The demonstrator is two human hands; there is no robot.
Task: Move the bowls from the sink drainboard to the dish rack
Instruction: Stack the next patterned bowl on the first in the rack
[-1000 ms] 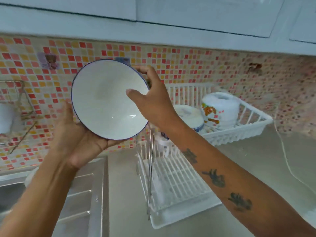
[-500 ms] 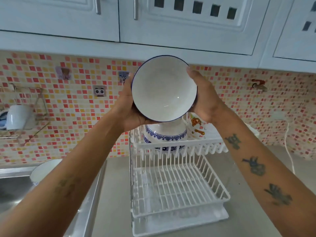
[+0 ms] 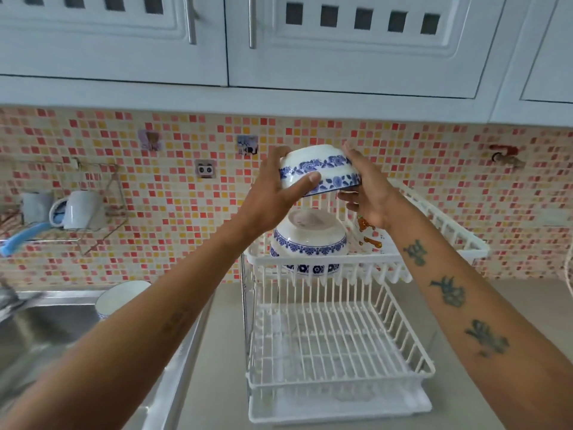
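Both hands hold a white bowl with blue flower bands (image 3: 322,169), turned upside down, above the top tier of the white two-tier dish rack (image 3: 366,265). My left hand (image 3: 273,193) grips its left side with the thumb across the front. My right hand (image 3: 369,187) holds its right side and rim. Directly below, a stack of upside-down blue-patterned bowls (image 3: 310,240) sits in the top tier. Another white bowl (image 3: 121,297) stands on the steel drainboard (image 3: 173,377) at the left, partly hidden by my left forearm.
The rack's lower tier (image 3: 335,346) holds nothing I can see. A white piece with orange print (image 3: 369,234) stands behind the stacked bowls. A sink basin (image 3: 40,330) lies at the far left. A wire wall shelf holds a white mug (image 3: 77,209). Cupboards hang overhead.
The bowl went from facing me with its inside to upside down, and moved right and lower, over the stacked bowls in the top tier. Both hands stayed on it.
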